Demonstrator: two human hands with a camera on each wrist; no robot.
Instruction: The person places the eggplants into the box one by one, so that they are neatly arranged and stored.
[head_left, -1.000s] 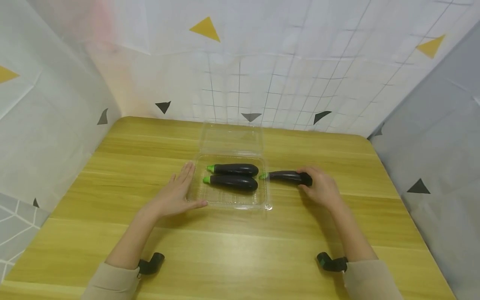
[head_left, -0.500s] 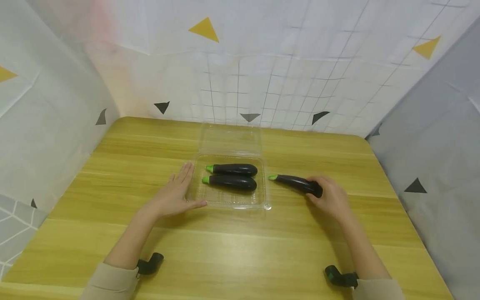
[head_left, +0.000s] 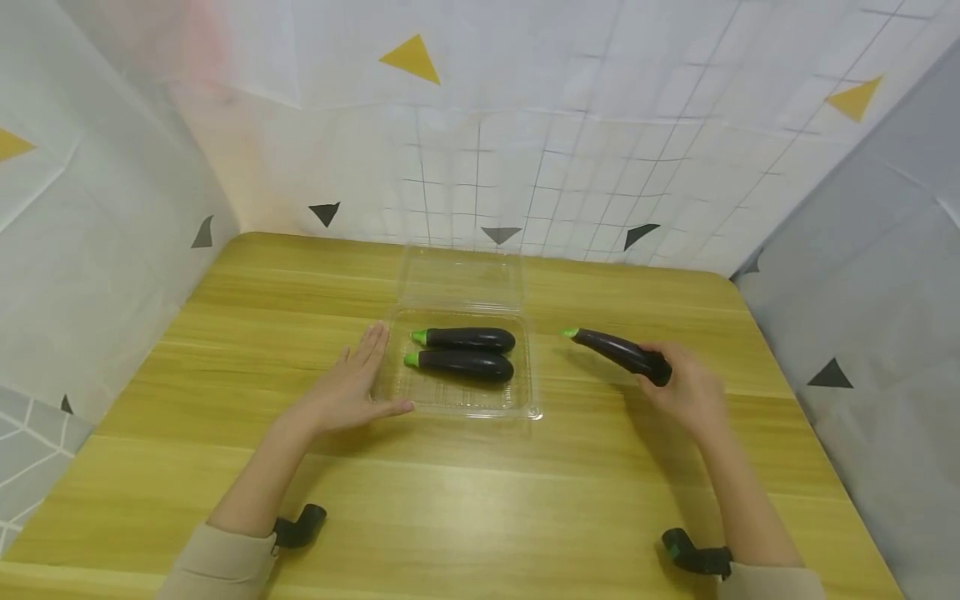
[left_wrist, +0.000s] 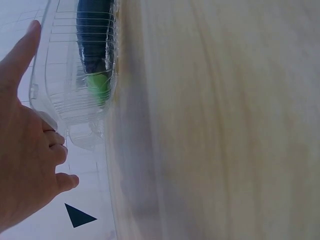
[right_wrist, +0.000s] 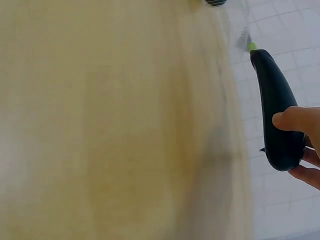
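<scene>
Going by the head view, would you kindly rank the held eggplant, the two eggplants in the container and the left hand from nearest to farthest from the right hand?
1. Held eggplant: gripped by the right hand.
2. Rear eggplant and front eggplant, inside the container: too close to call.
3. Left hand: at the container's left side.

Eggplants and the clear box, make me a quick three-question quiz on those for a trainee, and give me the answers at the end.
1. How many eggplants lie in the box?
2. True or false: the lid is closed.
3. Which hand grips the eggplant outside the box? A, left; B, right; C, neither.

Key:
1. Two, side by side.
2. False: the lid is open.
3. B: the right hand grips it near its thick end.
</scene>
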